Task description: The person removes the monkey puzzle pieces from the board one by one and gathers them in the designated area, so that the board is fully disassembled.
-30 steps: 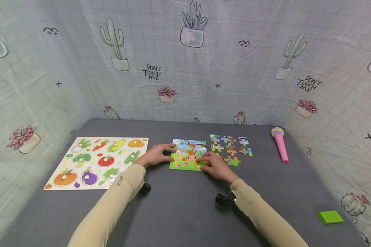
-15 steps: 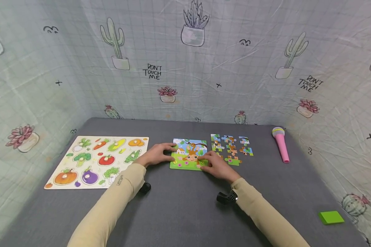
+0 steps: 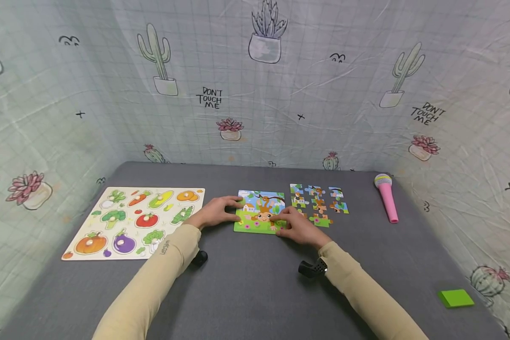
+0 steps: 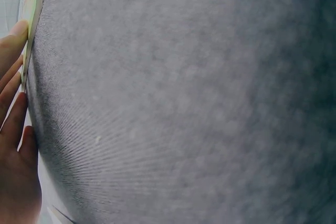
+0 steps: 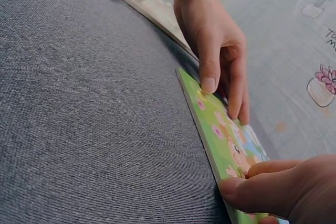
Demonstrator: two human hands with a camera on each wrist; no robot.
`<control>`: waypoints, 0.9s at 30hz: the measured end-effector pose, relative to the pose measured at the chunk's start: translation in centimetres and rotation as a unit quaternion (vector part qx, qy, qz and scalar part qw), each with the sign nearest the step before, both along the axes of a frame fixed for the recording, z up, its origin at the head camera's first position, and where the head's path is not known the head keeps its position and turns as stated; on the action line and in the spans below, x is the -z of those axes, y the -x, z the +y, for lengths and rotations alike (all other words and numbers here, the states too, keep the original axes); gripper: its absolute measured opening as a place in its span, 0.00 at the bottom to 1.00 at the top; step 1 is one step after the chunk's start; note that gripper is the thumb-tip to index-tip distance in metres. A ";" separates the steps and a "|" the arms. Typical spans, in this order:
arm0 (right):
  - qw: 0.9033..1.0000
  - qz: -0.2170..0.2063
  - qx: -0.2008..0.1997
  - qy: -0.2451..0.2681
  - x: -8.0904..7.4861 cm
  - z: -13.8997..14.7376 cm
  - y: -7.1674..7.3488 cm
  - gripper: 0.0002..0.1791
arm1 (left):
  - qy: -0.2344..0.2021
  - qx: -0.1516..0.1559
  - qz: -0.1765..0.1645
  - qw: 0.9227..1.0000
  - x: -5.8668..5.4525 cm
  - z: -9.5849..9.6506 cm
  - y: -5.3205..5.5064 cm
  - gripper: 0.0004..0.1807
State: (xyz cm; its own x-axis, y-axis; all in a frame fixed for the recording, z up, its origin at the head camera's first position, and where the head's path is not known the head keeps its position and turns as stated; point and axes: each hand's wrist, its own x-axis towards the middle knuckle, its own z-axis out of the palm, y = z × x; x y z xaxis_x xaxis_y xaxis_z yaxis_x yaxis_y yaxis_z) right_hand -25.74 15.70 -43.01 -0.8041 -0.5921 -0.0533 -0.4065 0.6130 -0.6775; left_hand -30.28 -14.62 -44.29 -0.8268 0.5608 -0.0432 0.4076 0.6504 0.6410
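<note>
A square puzzle board (image 3: pixel 255 222) with a printed monkey, house and green meadow lies flat on the grey table. At its left side my left hand (image 3: pixel 216 212) holds the edge, thumb toward the near corner and fingers farther back; the right wrist view shows this left hand (image 5: pixel 212 35) from across the board. My right hand (image 3: pixel 299 229) grips the lower right side, thumb (image 5: pixel 236 190) by the near edge and index finger over the picture. Just right of the board, several loose jigsaw pieces (image 3: pixel 318 205) carry similar monkey artwork, some partly hidden behind my right hand.
To the left lies a large cream vegetable peg board (image 3: pixel 127 208), partly under my left sleeve. A pink toy microphone (image 3: pixel 386 198) rests at the back right, and a green block (image 3: pixel 455 298) sits near the right edge. A patterned cloth (image 3: pixel 301 85) hangs behind the table.
Both hands stay in place at the puzzle board. The head view has shifted very slightly; nothing has been picked up or let go.
</note>
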 end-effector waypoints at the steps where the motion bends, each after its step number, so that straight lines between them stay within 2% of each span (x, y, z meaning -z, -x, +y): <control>1: 1.000 -0.003 0.001 0.002 0.0 0.0 0.0 0.22 | 0.001 0.001 0.000 1.000 0.0 0.0 0.0 0.26; 6: 1.000 -0.010 0.005 0.019 0.1 0.1 0.2 0.23 | 0.001 0.004 0.000 1.000 0.1 0.1 0.2 0.25; 13: 0.999 -0.012 0.008 0.041 0.2 0.1 0.3 0.17 | -0.002 0.005 0.000 1.000 0.1 -0.2 0.2 0.26; 21: 1.000 0.012 0.016 0.021 0.4 0.1 0.1 0.20 | 0.000 0.006 -0.006 1.000 0.0 -0.2 0.1 0.25; 27: 0.999 0.020 0.022 0.027 0.4 0.1 -0.2 0.19 | -0.002 0.005 -0.007 1.000 0.0 -0.1 0.1 0.25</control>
State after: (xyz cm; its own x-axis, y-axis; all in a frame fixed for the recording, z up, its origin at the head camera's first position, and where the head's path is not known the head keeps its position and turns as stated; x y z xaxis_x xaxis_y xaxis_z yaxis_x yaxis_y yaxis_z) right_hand -25.51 15.76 -43.41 -0.8308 -0.5564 0.0109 -0.4069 0.5939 -0.6941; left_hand -30.39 -14.77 -44.27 -0.8200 0.5701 -0.0519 0.4057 0.6427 0.6498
